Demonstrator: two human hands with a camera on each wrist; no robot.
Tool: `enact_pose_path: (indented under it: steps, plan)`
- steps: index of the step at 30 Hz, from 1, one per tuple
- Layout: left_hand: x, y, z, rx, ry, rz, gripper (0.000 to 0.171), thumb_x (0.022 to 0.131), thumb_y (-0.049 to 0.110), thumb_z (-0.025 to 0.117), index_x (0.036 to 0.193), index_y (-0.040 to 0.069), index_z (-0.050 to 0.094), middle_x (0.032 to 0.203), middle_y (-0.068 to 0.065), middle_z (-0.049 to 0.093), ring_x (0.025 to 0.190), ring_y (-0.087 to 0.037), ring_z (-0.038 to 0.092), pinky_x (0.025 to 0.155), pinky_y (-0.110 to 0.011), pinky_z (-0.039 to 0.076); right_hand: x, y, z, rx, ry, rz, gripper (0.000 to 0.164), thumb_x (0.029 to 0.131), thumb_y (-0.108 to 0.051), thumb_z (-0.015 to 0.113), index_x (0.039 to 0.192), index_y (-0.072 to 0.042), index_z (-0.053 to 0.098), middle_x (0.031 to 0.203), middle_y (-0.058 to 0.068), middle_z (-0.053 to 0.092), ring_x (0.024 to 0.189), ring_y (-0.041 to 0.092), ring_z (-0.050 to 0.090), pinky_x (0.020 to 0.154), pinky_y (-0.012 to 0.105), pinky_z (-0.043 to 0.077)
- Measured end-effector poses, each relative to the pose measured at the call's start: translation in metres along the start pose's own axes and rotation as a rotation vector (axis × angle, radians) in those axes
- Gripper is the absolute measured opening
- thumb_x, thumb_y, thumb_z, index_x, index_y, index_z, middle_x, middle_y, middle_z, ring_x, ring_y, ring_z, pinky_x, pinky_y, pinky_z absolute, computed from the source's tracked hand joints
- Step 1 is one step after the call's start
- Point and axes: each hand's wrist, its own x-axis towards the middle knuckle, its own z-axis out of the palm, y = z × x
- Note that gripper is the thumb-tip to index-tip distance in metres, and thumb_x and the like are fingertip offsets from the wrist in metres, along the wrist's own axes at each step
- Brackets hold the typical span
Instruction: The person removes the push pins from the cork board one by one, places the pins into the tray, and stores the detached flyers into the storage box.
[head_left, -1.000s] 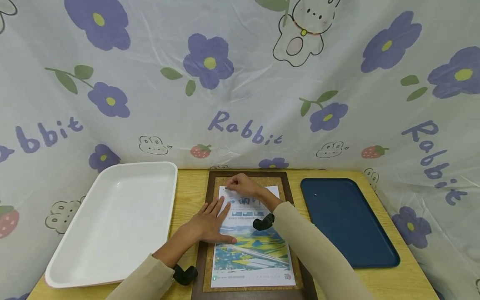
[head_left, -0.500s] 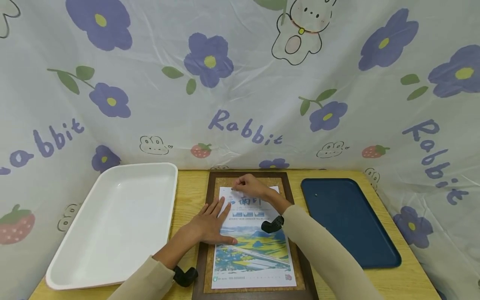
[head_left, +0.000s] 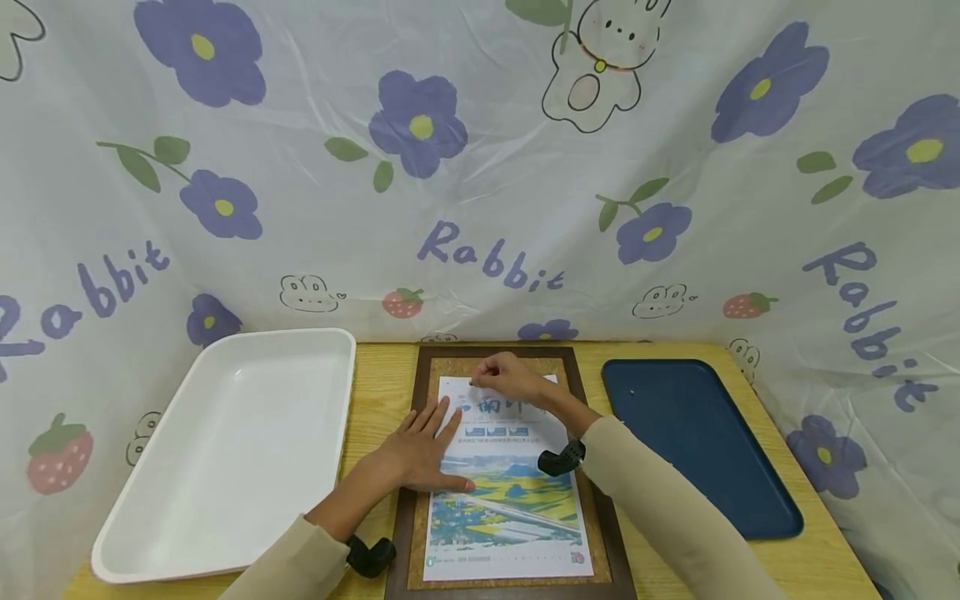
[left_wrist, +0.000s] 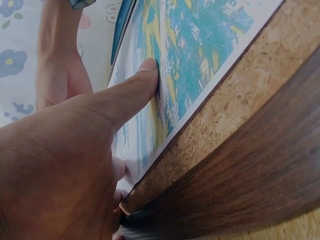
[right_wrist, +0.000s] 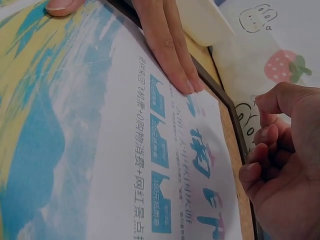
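Observation:
A printed poster (head_left: pixel 510 508) lies on a corkboard (head_left: pixel 442 367) with a dark brown wooden frame. My left hand (head_left: pixel 420 457) rests flat on the poster's left side, fingers spread; its thumb (left_wrist: pixel 142 72) lies on the picture in the left wrist view. Over the poster's top edge, right of the left corner, is my right hand (head_left: pixel 512 379). Its thumb and index finger pinch a small dark pin (head_left: pixel 471 383), mostly hidden by the fingertips; the other fingers are curled in the right wrist view. A tiny dot (head_left: pixel 447 383) marks the poster's top left corner.
A large white tray (head_left: pixel 341 417) stands left of the corkboard, and a dark blue tray (head_left: pixel 720 450) lies to its right with a tiny shiny thing (head_left: pixel 632 392) on it. Behind the wooden table (head_left: pixel 382 367) hangs a patterned cloth (head_left: pixel 495 192).
My right hand has moved right along the poster's top edge, away from the left corner, fingers still pinched. The left hand has stayed in place on the poster.

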Motion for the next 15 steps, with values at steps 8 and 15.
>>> enact_pose_path:
  steps: [8, 15]
  plan:
    - [0.002, -0.004, 0.001, -0.012, -0.004, 0.0, 0.116, 0.09, 0.078, 0.063, 0.171, 0.009, 0.017, 0.178, -0.018, 0.004, 0.164, -0.037, 0.007, 0.13, -0.057, 0.015, -0.009, 0.002, -0.006, 0.0, 0.016, 0.035, 0.025, 0.109, -0.015, 0.059, 0.112, 0.004, 0.074, 0.106, 0.015, 0.069, 0.095, 0.037, 0.062, 0.078, 0.028, 0.046]
    - [0.005, -0.009, -0.002, -0.007, -0.005, 0.006, 0.116, 0.09, 0.079, 0.063, 0.171, 0.009, 0.016, 0.178, -0.018, 0.003, 0.164, -0.036, 0.006, 0.13, -0.057, 0.015, -0.015, 0.005, -0.016, 0.003, 0.03, 0.041, 0.024, 0.108, -0.015, 0.06, 0.11, 0.005, 0.073, 0.101, 0.011, 0.068, 0.092, 0.03, 0.06, 0.079, 0.028, 0.046]
